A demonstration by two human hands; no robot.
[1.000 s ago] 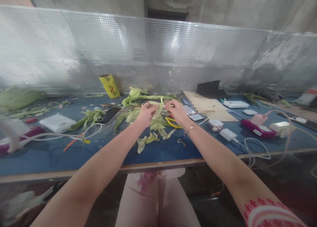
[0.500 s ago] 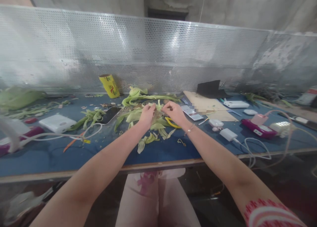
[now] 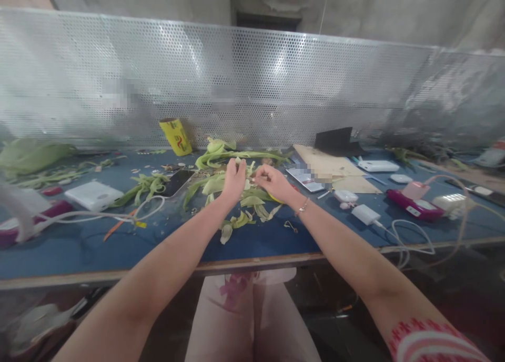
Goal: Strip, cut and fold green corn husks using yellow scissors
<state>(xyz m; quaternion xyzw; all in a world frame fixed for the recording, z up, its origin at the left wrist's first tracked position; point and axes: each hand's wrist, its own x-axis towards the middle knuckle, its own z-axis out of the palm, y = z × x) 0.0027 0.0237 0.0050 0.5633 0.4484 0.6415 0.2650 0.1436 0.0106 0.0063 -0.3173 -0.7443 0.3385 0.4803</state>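
Pale green leaf strips (image 3: pixel 252 198) lie in a loose pile at the middle of the blue table, under and around both hands. My left hand (image 3: pixel 235 179) is closed at the pile's left side, with a small pale green bit showing at its fingertips. Just right of it, my right hand (image 3: pixel 270 182) has thumb and forefinger pinched together; what they hold, if anything, is too small to make out. Longer green leaves (image 3: pixel 221 154) lie behind the hands. Loose curled pieces (image 3: pixel 236 221) rest nearer the table's front edge.
A yellow can-like container (image 3: pixel 176 137) leans by the perforated metal screen (image 3: pixel 252 83). Phones (image 3: pixel 305 179), cardboard (image 3: pixel 331 162) and a white charger (image 3: pixel 365 213) with cable lie right. On the left are a white box (image 3: pixel 93 195), a dark phone (image 3: pixel 178 183) and cables.
My left hand has turned and lifted slightly, its fingertips now pointing up. My right hand has dropped a little, and the gap between the fingertips shows leaf bits.
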